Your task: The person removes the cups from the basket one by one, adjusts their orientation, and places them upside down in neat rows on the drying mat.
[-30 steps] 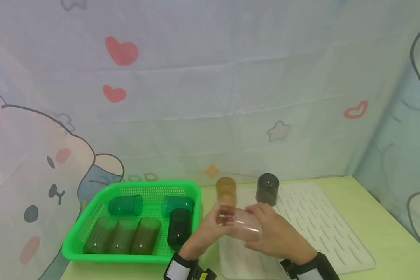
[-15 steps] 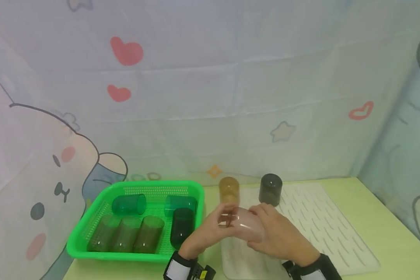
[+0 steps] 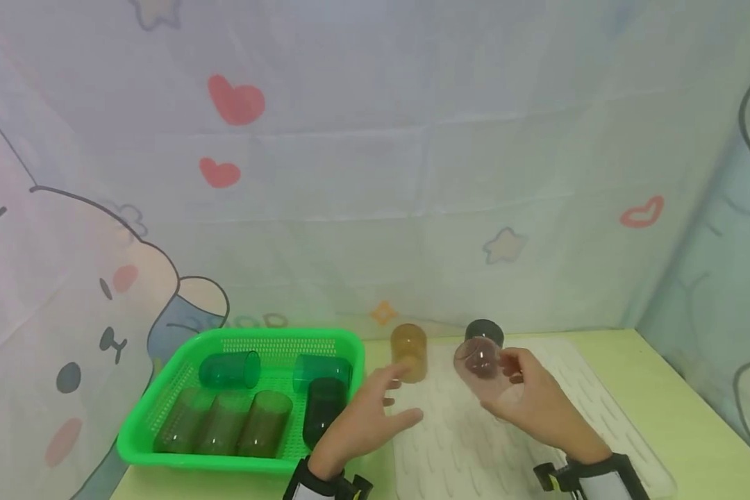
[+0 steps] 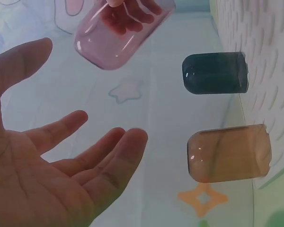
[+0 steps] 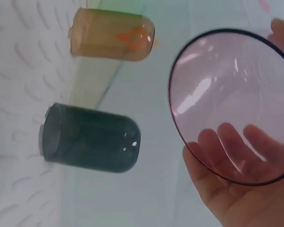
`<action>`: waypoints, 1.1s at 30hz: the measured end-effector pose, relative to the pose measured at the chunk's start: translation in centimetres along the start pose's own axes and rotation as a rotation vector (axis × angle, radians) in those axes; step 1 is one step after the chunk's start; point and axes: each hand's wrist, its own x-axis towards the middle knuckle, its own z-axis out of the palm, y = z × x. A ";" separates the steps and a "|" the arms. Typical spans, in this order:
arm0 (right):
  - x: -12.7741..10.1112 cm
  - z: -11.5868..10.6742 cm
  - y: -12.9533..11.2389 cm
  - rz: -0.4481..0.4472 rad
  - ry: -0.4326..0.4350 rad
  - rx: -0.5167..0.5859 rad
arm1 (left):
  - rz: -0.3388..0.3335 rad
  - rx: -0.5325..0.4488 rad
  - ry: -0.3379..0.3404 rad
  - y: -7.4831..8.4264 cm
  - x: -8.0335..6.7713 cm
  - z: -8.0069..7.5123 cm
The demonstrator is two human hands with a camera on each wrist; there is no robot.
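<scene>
My right hand (image 3: pixel 537 410) holds a clear pink cup (image 3: pixel 475 364) by its side, tilted above the white mat. The pink cup's dark-edged round rim (image 5: pixel 172 94) shows large in the right wrist view, with fingers visible through the wall. To the left, my left hand (image 3: pixel 365 420) is apart from the cup, fingers spread and nothing in it; the left wrist view shows its bare palm (image 4: pixel 33 179). Upside down at the mat's back edge are an amber cup (image 3: pixel 409 347) and a dark grey cup (image 3: pixel 484 328), which the pink one partly covers in the head view.
A green plastic basket (image 3: pixel 225 460) stands left on the yellow-green table (image 3: pixel 625 347). In it lie teal cups (image 3: pixel 228 370), brownish cups (image 3: pixel 265 423) and a black cup (image 3: pixel 325 410). The white ridged mat (image 3: pixel 437 458) lies at right. A printed cloth hangs behind.
Earlier both hands held the pink cup together. The left hand has let go and opened; the right hand has carried the cup rightward and back, toward the dark grey cup.
</scene>
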 end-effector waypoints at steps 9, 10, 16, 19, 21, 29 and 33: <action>0.9 -2.5 3.5 0.141 0.109 0.062 | 0.004 0.026 -0.016 0.4 -0.4 -0.4; 0.9 -2.6 3.9 0.145 0.119 0.052 | 0.000 0.030 -0.017 0.4 -0.4 -0.5; 1.2 -2.9 6.0 0.199 0.194 -0.034 | -0.033 0.223 -0.006 0.2 -0.5 -0.5; 1.4 -3.1 7.1 0.265 0.190 -0.053 | -0.044 0.365 0.011 0.0 -0.5 -0.4; 1.7 -3.1 8.0 0.295 0.177 -0.061 | -0.045 0.421 0.014 -0.1 -0.4 -0.3; 3.8 -3.1 11.4 0.359 0.152 -0.094 | -0.039 0.544 -0.089 -0.1 -0.9 0.0; 4.7 -3.4 13.0 0.400 0.134 -0.096 | -0.055 0.570 -0.149 0.1 -0.9 0.2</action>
